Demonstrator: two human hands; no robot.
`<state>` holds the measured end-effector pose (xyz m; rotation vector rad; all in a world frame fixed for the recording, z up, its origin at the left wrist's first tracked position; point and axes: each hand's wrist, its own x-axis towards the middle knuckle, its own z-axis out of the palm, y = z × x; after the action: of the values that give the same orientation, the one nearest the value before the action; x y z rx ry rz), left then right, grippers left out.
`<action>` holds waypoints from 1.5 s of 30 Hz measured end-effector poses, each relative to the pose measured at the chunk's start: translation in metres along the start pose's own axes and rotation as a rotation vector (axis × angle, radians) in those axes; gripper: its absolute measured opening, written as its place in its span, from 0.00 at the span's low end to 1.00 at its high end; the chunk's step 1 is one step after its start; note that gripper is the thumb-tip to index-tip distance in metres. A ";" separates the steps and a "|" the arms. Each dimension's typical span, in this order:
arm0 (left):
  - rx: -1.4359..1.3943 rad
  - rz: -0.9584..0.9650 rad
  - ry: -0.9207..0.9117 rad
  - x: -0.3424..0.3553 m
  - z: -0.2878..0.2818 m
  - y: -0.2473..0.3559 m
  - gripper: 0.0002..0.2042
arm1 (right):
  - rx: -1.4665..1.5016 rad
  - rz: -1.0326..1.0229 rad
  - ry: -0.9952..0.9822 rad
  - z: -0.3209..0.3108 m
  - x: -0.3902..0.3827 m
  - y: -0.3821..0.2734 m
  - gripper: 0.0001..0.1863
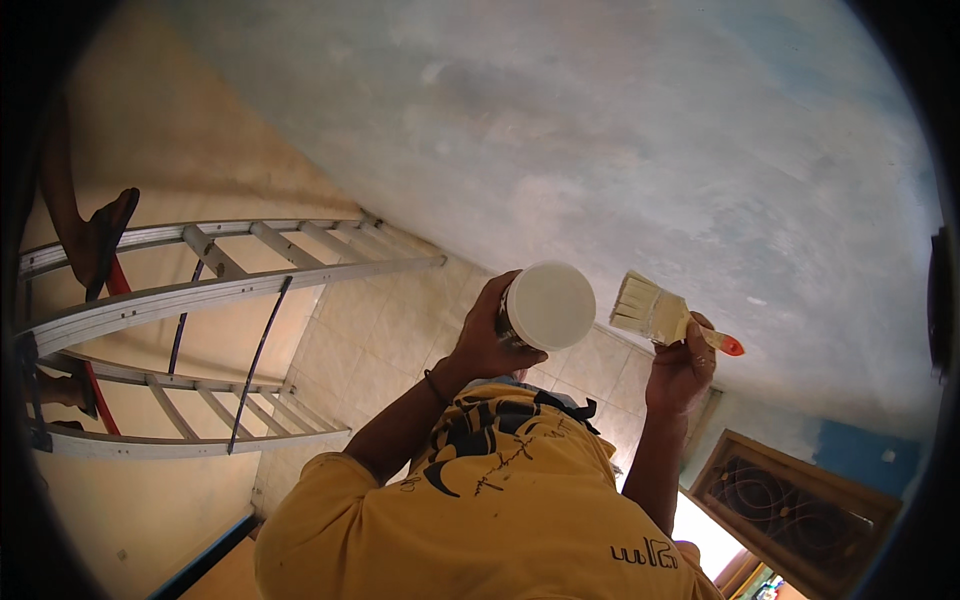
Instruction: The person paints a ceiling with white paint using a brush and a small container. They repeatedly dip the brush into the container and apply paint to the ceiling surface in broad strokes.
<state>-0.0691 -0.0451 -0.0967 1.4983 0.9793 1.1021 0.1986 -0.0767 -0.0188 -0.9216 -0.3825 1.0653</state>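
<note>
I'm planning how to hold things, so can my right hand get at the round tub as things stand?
Probably yes, though awkwardly: only the paintbrush, gripped in the right hand, juts into the gap toward the round tub in the left hand.

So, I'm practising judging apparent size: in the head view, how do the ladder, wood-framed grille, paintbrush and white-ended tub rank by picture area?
Largest to smallest:
1. Ladder
2. Wood-framed grille
3. White-ended tub
4. Paintbrush, longer than the tub but slimmer
Nearness to the camera differs, so true sizes are unsure.
</note>
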 end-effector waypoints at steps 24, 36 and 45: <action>0.178 0.143 -0.190 0.011 0.031 0.006 0.53 | -1.166 -0.431 -0.530 0.047 -0.027 0.007 0.11; 0.168 0.132 -0.320 0.018 0.055 0.016 0.53 | -1.294 -0.362 -0.541 0.021 -0.019 0.007 0.14; 0.196 0.140 -0.339 0.021 0.063 0.021 0.52 | -1.264 -0.405 -0.576 0.020 -0.013 0.000 0.17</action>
<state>-0.0017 -0.0445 -0.0782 1.8650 0.7698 0.8270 0.1787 -0.0790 -0.0053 -1.5110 -1.7710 0.6099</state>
